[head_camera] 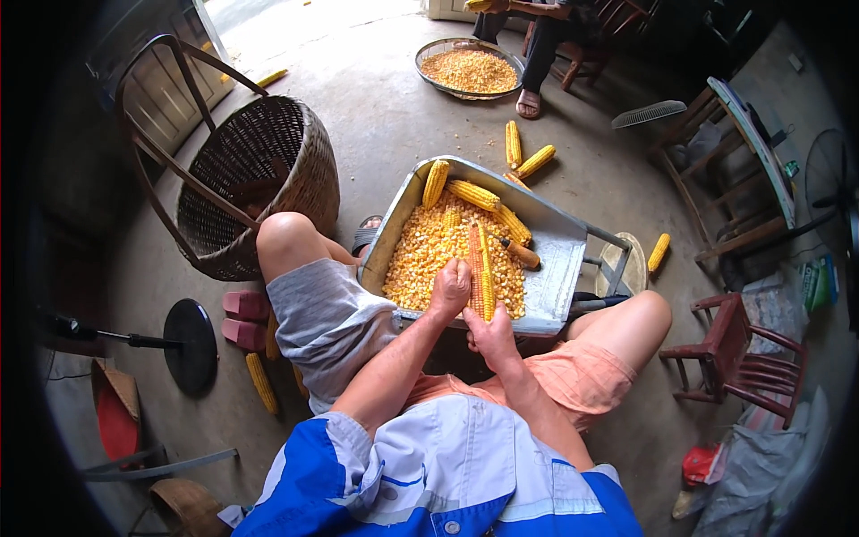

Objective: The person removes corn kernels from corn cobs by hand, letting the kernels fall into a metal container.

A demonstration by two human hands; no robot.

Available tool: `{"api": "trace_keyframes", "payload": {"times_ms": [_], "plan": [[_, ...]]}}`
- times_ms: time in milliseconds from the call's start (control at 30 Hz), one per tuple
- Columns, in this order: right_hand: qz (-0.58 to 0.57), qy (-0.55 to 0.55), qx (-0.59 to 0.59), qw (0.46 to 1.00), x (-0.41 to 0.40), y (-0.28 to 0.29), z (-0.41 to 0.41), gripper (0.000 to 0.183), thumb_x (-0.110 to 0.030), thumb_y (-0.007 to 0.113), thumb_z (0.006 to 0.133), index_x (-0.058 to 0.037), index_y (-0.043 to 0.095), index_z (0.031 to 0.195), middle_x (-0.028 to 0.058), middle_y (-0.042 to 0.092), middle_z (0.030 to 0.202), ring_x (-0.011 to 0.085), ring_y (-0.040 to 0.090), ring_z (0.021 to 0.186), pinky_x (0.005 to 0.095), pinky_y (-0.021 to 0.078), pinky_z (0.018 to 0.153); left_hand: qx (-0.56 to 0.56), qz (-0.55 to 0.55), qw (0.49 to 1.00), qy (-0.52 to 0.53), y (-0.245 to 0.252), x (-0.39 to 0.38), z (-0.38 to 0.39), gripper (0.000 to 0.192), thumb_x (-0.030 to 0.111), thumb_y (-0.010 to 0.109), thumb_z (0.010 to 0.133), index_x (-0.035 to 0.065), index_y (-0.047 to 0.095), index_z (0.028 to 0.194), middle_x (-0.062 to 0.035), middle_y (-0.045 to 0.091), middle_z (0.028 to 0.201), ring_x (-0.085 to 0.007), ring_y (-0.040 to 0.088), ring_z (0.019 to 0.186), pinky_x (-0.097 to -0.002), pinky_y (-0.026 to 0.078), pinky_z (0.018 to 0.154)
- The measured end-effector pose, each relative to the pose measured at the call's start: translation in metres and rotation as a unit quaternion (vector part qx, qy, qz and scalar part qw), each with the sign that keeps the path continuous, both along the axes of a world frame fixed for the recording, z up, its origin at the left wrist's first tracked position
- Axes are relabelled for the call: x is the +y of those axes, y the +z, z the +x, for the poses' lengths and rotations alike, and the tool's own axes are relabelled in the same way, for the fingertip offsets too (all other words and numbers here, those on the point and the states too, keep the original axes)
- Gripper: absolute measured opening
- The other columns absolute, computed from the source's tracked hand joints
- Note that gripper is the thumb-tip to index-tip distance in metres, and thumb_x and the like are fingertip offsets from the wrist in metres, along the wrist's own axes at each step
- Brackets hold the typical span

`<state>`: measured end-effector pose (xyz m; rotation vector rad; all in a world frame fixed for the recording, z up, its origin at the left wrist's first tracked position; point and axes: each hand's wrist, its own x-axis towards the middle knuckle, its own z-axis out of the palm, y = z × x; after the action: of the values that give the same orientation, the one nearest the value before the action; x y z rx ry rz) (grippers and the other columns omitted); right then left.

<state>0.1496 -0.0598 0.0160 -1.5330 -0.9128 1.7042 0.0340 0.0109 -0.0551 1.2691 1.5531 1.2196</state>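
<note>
My right hand [494, 335] grips the near end of a corn cob [480, 275] that is part stripped, with yellow kernels along its right side. Closed against the cob's left side is my left hand [452, 288]; whether it holds anything is hidden. Both hands are over the near edge of a metal trough [557, 268], between my knees. Loose kernels [419, 248] fill its left and middle. Whole ears of corn [474, 195] lie on them towards the far side. A tool's wooden handle [522, 254] rests on the kernels, right of the cob.
A tall woven basket [315, 168] with a handle stands at the left. Ears of corn [535, 161] lie on the floor beyond the trough. Farther off, a seated person is beside a round tray of kernels [470, 70]. A small wooden chair [725, 346] stands at the right, pink slippers [244, 321] at the left.
</note>
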Motion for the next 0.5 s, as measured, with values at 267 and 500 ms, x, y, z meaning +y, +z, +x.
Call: {"api": "trace_keyframes", "payload": {"times_ms": [267,500], "plan": [[0.253,0.011,-0.212,0.944,-0.007,-0.020,-0.009,0.049,-0.016,0.071,0.081,0.0054,0.042,0.113,0.0231,0.064,0.086,0.0372,0.066,0.075,0.0433,0.0526,0.067,-0.137,-0.107,0.985,0.010,-0.010,0.018,-0.005,0.055,0.047,0.049,0.097,-0.0036,0.062,0.083,-0.0152,0.061,0.068,-0.0231,0.058,0.066,-0.0390,0.047,0.063],[0.236,0.028,-0.201,0.950,-0.010,-0.016,-0.011,0.050,-0.019,0.071,0.082,0.0062,0.043,0.115,0.0241,0.065,0.090,0.0364,0.067,0.080,0.0427,0.0529,0.071,-0.116,-0.115,0.985,0.058,-0.007,0.017,-0.010,0.051,0.049,0.058,0.091,-0.0007,0.066,0.083,-0.0142,0.064,0.071,-0.0205,0.059,0.066,-0.0375,0.048,0.063]]}}
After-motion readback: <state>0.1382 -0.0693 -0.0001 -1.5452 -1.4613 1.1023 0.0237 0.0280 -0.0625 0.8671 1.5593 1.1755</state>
